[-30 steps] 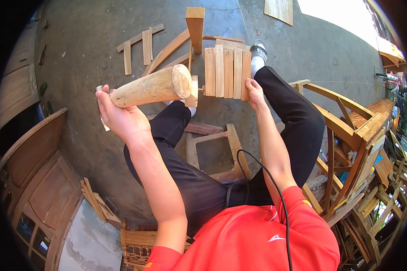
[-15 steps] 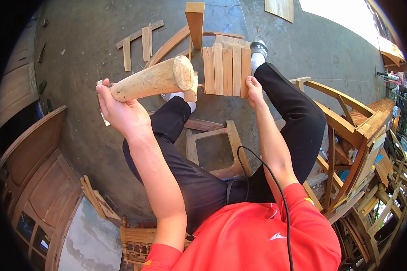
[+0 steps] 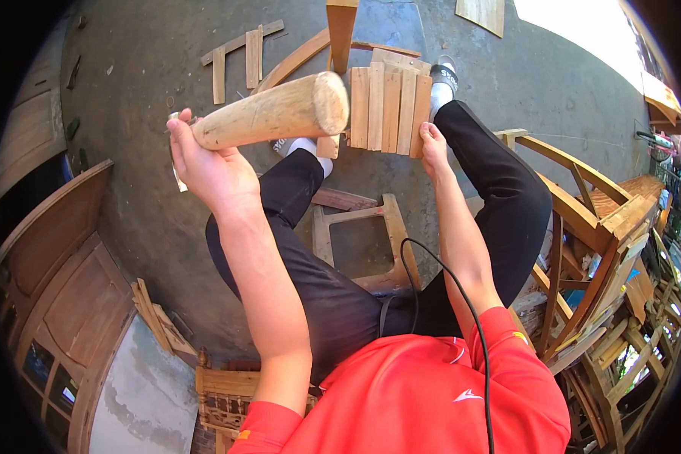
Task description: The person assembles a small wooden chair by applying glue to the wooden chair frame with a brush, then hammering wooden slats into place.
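Observation:
A thick round wooden mallet [image 3: 268, 113] is raised in my left hand [image 3: 213, 163], its broad end pointing right. A thin metal tool, perhaps a chisel, shows beside the same hand's fingers. My right hand [image 3: 433, 147] pinches the lower right edge of a slatted wooden panel [image 3: 391, 106] made of several narrow strips. Left of the panel stands an upright wooden post [image 3: 341, 34], with a small wood block [image 3: 328, 146] below it. The mallet's end is near the panel's left side, apart from it.
Between my legs a wooden frame [image 3: 392, 227] lies on the concrete floor [image 3: 159, 91]. Loose strips [image 3: 219, 76] are at the upper left. Curved wooden chair frames [image 3: 583, 212] and scrap wood fill the right; carved panels [image 3: 91, 303] stand at the left.
The mallet and my left hand have shifted slightly up and right in view. The panel, my right hand and the floor items have shifted the same way, as the view moved.

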Demonstrator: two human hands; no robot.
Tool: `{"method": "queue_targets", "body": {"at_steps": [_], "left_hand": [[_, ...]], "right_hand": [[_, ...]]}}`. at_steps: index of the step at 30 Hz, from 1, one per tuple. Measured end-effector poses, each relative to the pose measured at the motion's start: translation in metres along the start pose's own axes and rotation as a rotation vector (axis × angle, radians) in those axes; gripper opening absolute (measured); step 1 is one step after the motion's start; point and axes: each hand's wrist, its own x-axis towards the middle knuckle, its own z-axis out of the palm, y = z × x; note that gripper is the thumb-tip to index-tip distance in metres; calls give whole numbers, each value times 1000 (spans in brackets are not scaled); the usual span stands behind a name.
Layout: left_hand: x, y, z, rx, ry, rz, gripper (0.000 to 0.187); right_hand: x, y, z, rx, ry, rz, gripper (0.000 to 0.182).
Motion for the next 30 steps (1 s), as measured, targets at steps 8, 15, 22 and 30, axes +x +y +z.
{"method": "queue_targets", "body": {"at_steps": [8,15,22,30], "left_hand": [[-1,-5,0,-54,-19,11,26],[-4,1,2,-46,-20,-28,28],[-2,2,1,-63,-36,-76,26],[-2,2,1,-64,-42,-107,26]], "right_hand": [[3,6,1,5,46,-26,37],[-5,14,6,7,157,-4,35],[-6,6,17,-95,259,-53,38],[-14,2,31,-254,389,-129,35]]}}
